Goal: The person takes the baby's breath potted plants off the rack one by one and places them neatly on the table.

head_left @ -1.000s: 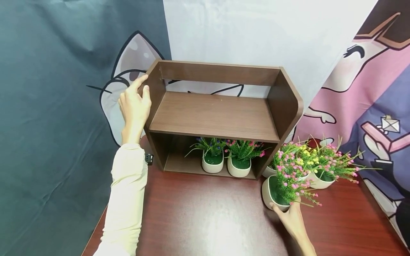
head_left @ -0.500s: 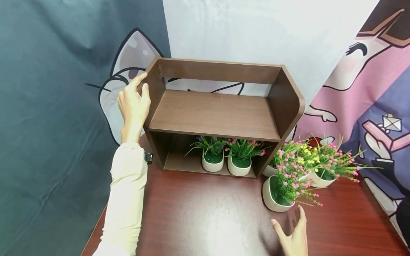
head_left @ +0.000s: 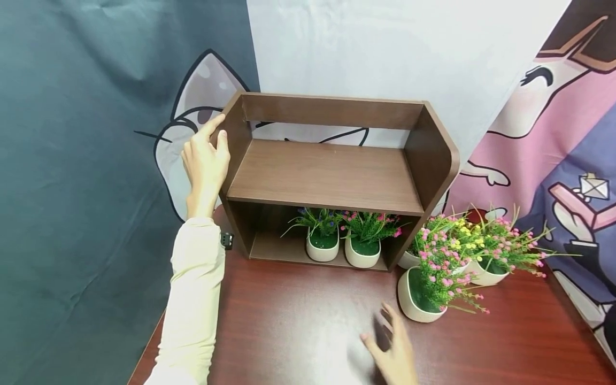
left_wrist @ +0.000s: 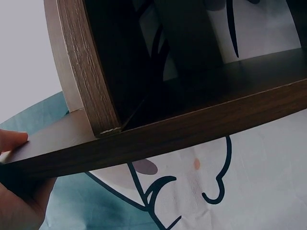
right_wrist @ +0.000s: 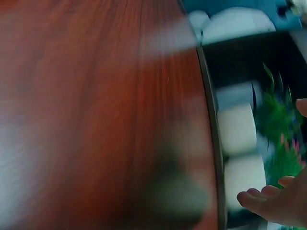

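Two white pots [right_wrist: 237, 129], reddish tabletop [right_wrist: 86, 96]

Glossy reddish-brown table [head_left: 274, 305]; printed backdrop [head_left: 82, 160], teal at left, pale mid, cartoon figure [head_left: 512, 115] at right.

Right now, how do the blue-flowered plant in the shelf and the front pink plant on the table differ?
Bloom: blue-flowered plant shows few blue-purple flowers; front pink plant, many pink ones.
Place: blue-flowered plant sits in the lower compartment; front pink plant stands outside on the table.
Both: off-white pots, green foliage.
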Action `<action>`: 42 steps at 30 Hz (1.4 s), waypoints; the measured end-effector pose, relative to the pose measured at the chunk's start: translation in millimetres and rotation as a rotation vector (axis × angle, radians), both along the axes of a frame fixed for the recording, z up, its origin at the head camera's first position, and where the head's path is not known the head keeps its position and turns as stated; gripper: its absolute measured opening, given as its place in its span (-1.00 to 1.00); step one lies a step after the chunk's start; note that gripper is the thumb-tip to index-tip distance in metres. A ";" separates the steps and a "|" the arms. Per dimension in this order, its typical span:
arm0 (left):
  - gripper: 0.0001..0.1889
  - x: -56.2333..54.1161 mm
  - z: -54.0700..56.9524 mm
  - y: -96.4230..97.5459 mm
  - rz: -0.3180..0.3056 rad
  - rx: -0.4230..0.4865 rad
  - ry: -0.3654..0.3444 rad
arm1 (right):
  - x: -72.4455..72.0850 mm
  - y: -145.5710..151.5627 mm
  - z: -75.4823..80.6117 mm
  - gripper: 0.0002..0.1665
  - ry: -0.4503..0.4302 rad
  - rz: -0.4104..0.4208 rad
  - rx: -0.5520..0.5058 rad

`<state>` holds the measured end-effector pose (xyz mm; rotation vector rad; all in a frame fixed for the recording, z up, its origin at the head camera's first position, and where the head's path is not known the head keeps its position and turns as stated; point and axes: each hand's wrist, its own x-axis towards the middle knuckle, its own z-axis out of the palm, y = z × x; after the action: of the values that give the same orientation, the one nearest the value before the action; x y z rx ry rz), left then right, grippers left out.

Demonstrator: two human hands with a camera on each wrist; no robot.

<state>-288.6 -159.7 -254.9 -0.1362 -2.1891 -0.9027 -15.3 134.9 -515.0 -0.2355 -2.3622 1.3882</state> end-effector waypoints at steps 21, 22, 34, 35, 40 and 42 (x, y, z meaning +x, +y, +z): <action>-0.66 -1.8 0.1 0.5 0.017 0.015 0.001 | -164.8 -89.4 -17.0 0.26 0.019 -0.121 -0.010; -0.66 -1.8 0.1 0.4 0.017 0.015 0.002 | -170.6 -89.9 -17.9 0.24 0.035 -0.128 -0.010; -0.66 -0.4 -1.0 0.6 0.021 0.022 0.000 | -187.7 -92.0 -19.4 0.02 0.081 -0.215 -0.023; -0.66 -0.5 -1.0 0.7 0.022 0.023 0.001 | -186.4 -91.3 -19.5 0.01 0.084 -0.212 -0.019; -0.67 -1.3 -0.7 1.4 0.020 0.025 0.008 | -170.7 -89.0 -19.4 0.03 0.042 -0.163 -0.032; -0.67 -1.5 -0.5 1.1 0.022 0.027 0.013 | -161.7 -88.3 -19.1 0.04 0.025 -0.141 -0.047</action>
<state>-290.1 -158.6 -255.4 -0.1047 -2.1615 -0.9170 -177.0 46.6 -534.1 -0.3875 -2.2473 1.3729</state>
